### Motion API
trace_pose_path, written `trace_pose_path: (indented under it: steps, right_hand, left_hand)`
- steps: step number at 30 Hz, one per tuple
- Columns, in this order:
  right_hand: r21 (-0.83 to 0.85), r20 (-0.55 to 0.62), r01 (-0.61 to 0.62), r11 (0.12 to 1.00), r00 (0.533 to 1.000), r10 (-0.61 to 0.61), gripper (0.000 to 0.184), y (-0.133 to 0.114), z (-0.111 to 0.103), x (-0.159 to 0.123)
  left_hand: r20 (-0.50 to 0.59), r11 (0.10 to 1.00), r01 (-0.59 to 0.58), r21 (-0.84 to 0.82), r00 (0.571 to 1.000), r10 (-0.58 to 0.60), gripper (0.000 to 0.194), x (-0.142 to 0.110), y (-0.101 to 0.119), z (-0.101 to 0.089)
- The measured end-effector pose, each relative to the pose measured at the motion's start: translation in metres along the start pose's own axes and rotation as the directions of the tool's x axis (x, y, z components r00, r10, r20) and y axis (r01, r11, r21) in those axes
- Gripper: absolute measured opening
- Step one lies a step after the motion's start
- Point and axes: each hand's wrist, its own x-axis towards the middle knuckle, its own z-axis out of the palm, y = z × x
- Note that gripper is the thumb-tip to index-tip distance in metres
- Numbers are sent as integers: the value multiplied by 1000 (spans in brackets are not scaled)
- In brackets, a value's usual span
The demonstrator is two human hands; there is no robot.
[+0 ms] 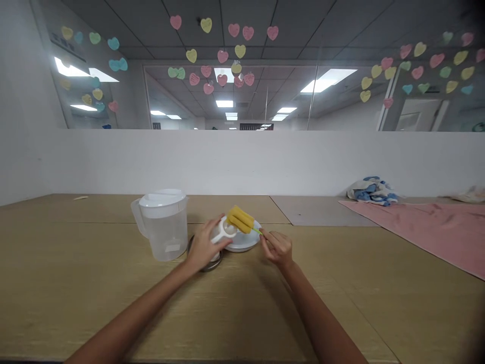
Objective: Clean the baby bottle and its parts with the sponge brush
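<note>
My left hand is closed around a white cup-like container, tilted with its round rim facing right. In my right hand is the thin green handle of a yellow sponge brush. Its sponge head lies across the container's upper rim; whether the tip is inside, I cannot tell. Behind and below the brush stands a white bowl, partly covered by the container. Under my left hand, a dark-rimmed round object shows only in part. To the left, a translucent pitcher with a white lid stands upright.
A pink cloth covers the table's right side. Near the wall lies a crumpled blue-and-white cloth. The brown table has a grey panel at the back. A white wall rises behind, with glass above it.
</note>
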Motion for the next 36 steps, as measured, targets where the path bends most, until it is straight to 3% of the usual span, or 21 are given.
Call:
trace_pose_path:
  steps: [3, 6, 9, 13, 15, 18, 23, 27, 31, 33, 36]
  right_hand:
    - [-58, 38, 0, 998, 999, 2, 22, 2, 4, -2]
    - [-108, 96, 88, 990, 992, -78, 20, -1, 8, -4]
    - [-140, 76, 126, 982, 990, -116, 18, -5, 9, -5]
    - [-132, -42, 7, 991, 999, -13, 18, -2, 4, -3]
    - [-144, -76, -36, 989, 997, 25, 19, 0, 3, -3]
    - [-191, -27, 17, 981, 999, -23, 19, -2, 7, -6]
    - [-255, 51, 78, 964, 996, -68, 23, -5, 14, -11]
    - [-241, 78, 86, 967, 995, -69, 22, -3, 13, -12]
    - [-188, 122, 156, 970, 983, -134, 21, -9, 15, -12]
    - [-223, 113, 146, 964, 986, -123, 21, -11, 16, -11]
    - [-291, 88, 96, 952, 993, -74, 21, -7, 16, -9]
  left_hand:
    - [-3, 978, -70, 195, 997, 72, 53, 28, -14, -21]
    - [15, 952, -105, 288, 994, 105, 50, 44, -21, -27]
    - [28, 940, -140, 313, 990, 138, 48, 51, -23, -22]
    - [-45, 955, -93, 281, 993, 110, 51, 50, -28, -16]
    - [-30, 960, -93, 263, 994, 105, 51, 46, -32, -13]
    - [33, 959, -151, 240, 989, 148, 47, 40, -33, -7]
    - [-3, 921, -205, 332, 976, 219, 49, 45, -28, 2]
    - [103, 834, -342, 433, 938, 331, 43, 48, -16, 6]
    - [359, 736, -537, 413, 838, 410, 52, 41, -4, 15]
    - [341, 750, -520, 409, 849, 403, 53, 42, -6, 17]
    - [200, 799, -403, 447, 915, 350, 46, 51, -22, 15]
